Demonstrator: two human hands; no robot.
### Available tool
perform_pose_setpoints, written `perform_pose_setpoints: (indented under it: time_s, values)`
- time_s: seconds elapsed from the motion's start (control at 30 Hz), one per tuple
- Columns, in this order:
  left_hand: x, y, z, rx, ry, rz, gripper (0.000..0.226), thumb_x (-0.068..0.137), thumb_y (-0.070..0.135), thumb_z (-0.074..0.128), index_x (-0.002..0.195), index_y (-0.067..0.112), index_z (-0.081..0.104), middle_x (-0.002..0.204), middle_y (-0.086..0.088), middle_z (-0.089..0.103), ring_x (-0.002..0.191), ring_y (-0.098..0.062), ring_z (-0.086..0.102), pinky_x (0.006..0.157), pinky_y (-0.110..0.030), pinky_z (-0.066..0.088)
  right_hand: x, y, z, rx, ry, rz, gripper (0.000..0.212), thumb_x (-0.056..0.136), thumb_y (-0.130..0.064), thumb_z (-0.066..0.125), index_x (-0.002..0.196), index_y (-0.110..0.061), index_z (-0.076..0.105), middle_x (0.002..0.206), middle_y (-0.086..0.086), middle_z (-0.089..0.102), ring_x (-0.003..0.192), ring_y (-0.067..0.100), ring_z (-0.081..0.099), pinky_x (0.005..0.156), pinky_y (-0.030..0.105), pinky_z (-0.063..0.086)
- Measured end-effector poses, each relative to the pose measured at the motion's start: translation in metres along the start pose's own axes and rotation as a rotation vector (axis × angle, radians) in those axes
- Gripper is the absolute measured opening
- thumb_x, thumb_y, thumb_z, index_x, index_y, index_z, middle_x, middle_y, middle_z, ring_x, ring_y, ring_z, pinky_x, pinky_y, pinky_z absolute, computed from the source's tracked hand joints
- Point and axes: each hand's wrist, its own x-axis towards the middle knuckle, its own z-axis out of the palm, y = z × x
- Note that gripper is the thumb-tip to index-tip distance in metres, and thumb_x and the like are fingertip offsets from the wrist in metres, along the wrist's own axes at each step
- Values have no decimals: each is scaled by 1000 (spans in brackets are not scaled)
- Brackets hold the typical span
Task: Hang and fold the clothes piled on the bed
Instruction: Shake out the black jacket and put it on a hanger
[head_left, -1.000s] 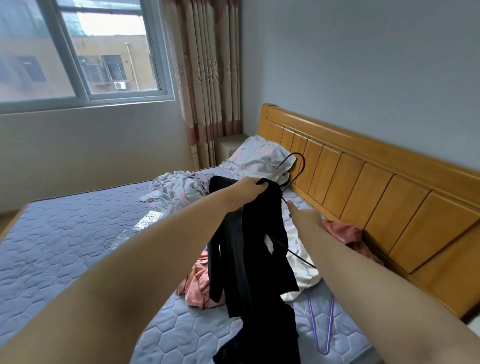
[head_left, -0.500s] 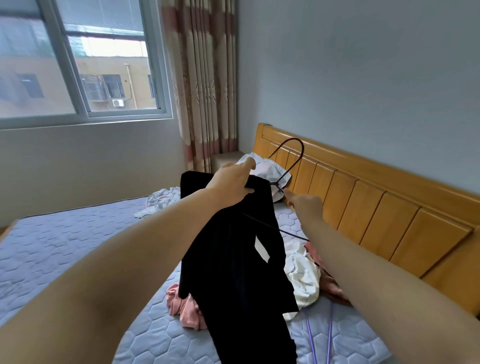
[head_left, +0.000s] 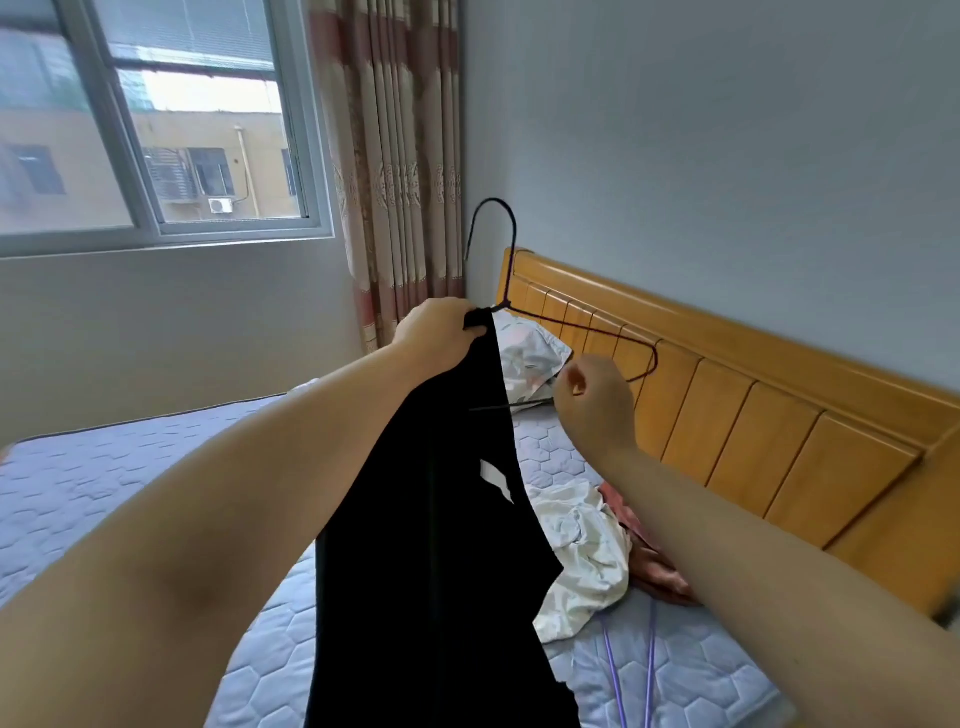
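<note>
A black garment (head_left: 441, 545) with a small white logo hangs from a thin dark wire hanger (head_left: 511, 249), raised above the bed. My left hand (head_left: 436, 327) grips the garment's top edge at the hanger's neck. My right hand (head_left: 595, 402) is curled round the hanger's lower bar near its right end. On the bed (head_left: 104, 478) below lie a crumpled white garment (head_left: 582, 556) and a pink one (head_left: 649, 561) against the headboard.
A wooden headboard (head_left: 753, 415) runs along the right. A pillow (head_left: 524, 358) lies at the bed's head. A purple hanger (head_left: 631, 670) rests on the mattress near me. Curtains (head_left: 395, 156) and a window (head_left: 156, 130) stand behind.
Both hands have lifted the hanger and black garment higher. The right hand has closed round the hanger's lower bar, and the hook now points up.
</note>
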Motion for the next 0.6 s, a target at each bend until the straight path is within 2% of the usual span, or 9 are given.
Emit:
perform_pose_setpoints:
  time_s: [0.07,0.13,0.17,0.23,0.3,0.37,0.43,0.5,0.6]
  values:
    - [1,0,-3,-72,11,-21,18,92,28,54,93,13,65,86,-1,58,89,-29,59,80,-37,50,-15,14,6,85,-206,149,33,89,-8,50,59,-8,36,55,6,28,53,16,22,53,31,17]
    - [1,3,-5,-151,18,-36,18,92,26,56,93,12,67,85,-1,59,88,-27,59,81,-37,50,-22,23,10,156,-427,326,24,92,-8,49,68,-8,50,61,7,36,55,17,29,55,34,23]
    - [0,5,-6,-180,19,-41,19,92,25,55,91,11,67,84,-2,59,87,-26,59,81,-36,49,-23,23,11,206,-537,418,13,94,-7,50,86,-6,60,73,7,47,64,18,40,60,37,34]
    - [-1,11,-6,-212,24,-37,22,93,24,55,89,6,66,85,-7,62,86,-27,60,81,-37,49,-23,20,14,430,-691,591,27,96,-4,52,123,-5,53,102,10,52,93,23,52,90,37,45]
    - [-2,18,-5,-224,23,-21,26,93,24,54,97,3,68,94,-12,67,90,-29,61,86,-40,50,-23,20,21,677,-703,727,36,94,1,54,129,-3,49,110,11,55,101,23,55,98,32,46]
    - [-2,23,-3,-227,12,-12,27,94,24,53,103,4,69,100,-13,68,93,-29,62,88,-41,49,-24,17,30,699,-651,731,24,92,1,57,115,-1,60,96,8,63,86,17,60,78,21,51]
    - [-3,25,-1,-205,0,0,27,94,25,52,104,5,68,100,-13,68,93,-30,62,87,-41,50,-26,16,35,563,-566,701,6,91,-6,61,84,-6,62,71,10,52,67,18,48,59,23,39]
    - [-6,18,5,-144,1,15,26,94,28,52,105,9,67,100,-10,68,94,-29,61,85,-41,50,-24,26,36,441,-475,669,37,92,-12,60,60,-13,41,59,7,30,58,16,31,54,28,20]
    - [-12,-4,17,-48,-21,4,27,93,34,49,108,19,66,102,-4,68,96,-27,61,84,-38,50,-23,36,27,406,-450,672,50,96,-18,56,53,-17,29,48,0,25,45,12,24,53,29,15]
